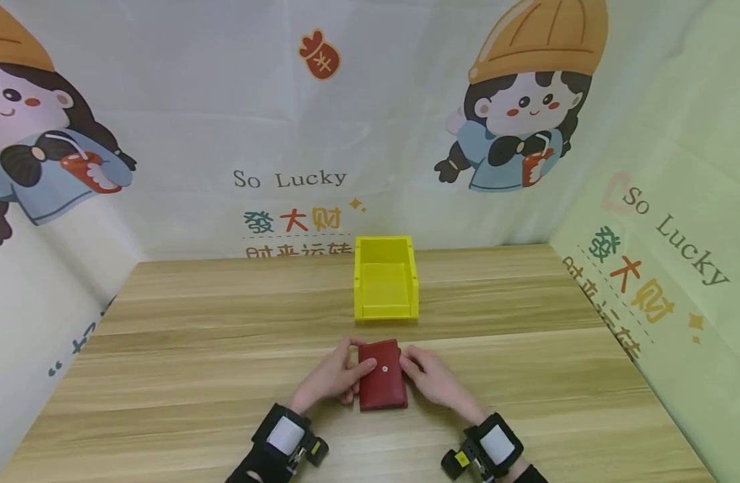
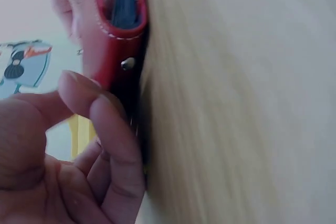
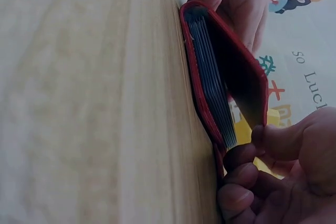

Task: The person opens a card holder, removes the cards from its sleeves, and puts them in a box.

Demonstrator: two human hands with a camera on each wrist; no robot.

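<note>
A red card wallet (image 1: 383, 390) with a metal snap lies on the table in front of the yellow bin. My left hand (image 1: 331, 377) grips its left side, thumb on the front cover near the snap. At the right edge, my right hand (image 1: 435, 379) pinches the cover with thumb and fingertips. The right wrist view shows the cover lifted partway from a stack of card sleeves (image 3: 210, 80) inside. In the left wrist view, the left thumb and curled fingers (image 2: 113, 129) are at the wallet's edge, close to the snap (image 2: 127, 63).
Behind the wallet stands a yellow plastic bin (image 1: 386, 288). The wooden table (image 1: 194, 349) reaches back to a printed cloth backdrop (image 1: 406, 134), which also hangs along both sides. Each wrist wears a strapped camera.
</note>
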